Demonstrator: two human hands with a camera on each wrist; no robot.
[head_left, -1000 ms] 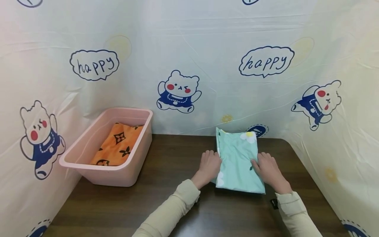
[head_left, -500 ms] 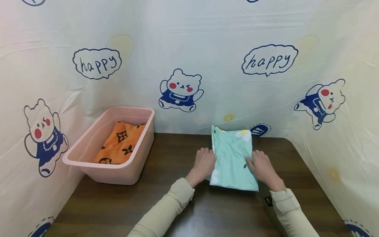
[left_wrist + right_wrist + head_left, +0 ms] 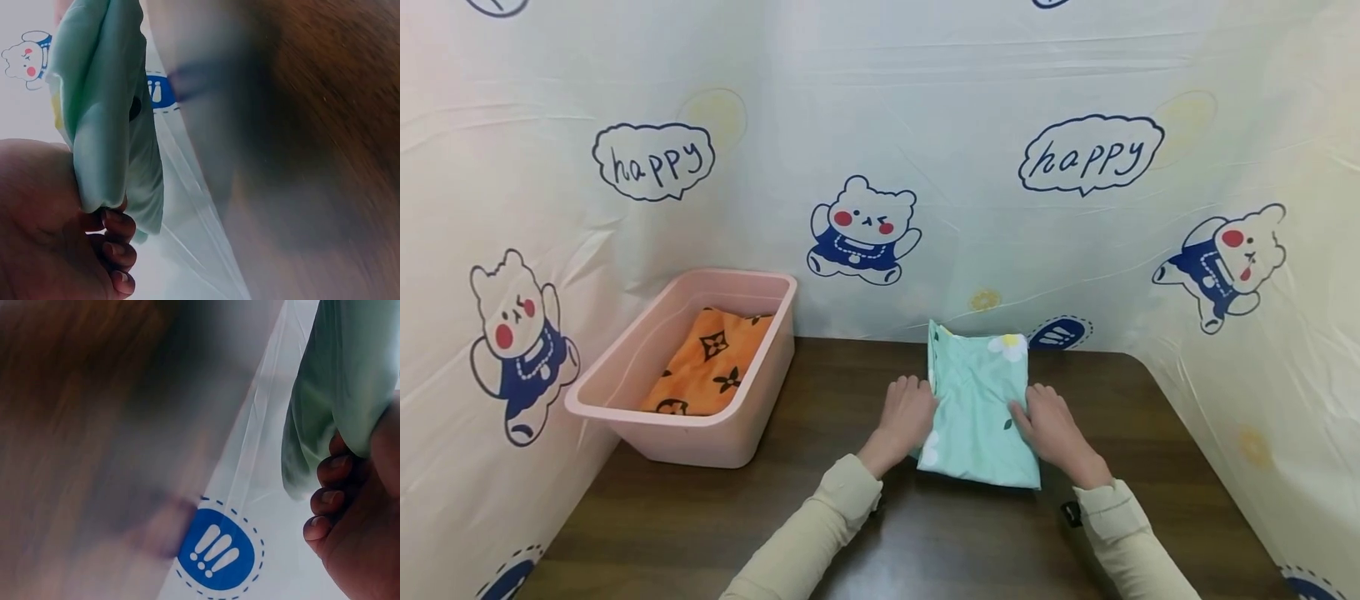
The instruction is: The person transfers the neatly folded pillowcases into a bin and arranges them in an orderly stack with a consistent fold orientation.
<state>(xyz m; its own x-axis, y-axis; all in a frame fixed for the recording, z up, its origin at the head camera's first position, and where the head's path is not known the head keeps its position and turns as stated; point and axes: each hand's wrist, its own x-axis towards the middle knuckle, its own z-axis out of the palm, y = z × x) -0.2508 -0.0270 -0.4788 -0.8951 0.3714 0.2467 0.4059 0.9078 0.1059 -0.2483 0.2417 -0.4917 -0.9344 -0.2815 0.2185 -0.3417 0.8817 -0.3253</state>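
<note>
A folded mint-green cloth [image 3: 976,408] with white daisies and small dark leaves is held over the right half of the table. At its left edge my left hand [image 3: 907,415] grips the layers, and my right hand [image 3: 1054,425] grips the opposite edge with the thumb on top. The left wrist view shows the thick folded side of the cloth [image 3: 103,131] above curled fingers [image 3: 119,253]. From the right wrist, fingers [image 3: 328,500] curl under the hanging cloth [image 3: 359,369], with the table surface apart from it.
On the left of the table stands a pink plastic basin [image 3: 700,446] holding an orange cloth [image 3: 711,367] with black motifs. The brown wooden table [image 3: 760,517] meets a printed white curtain [image 3: 760,208] at its back and sides.
Both hands have carried the green cloth slightly to the left, still gripping its two sides. The pink basin and the background drift a little right in view as the head turns.
</note>
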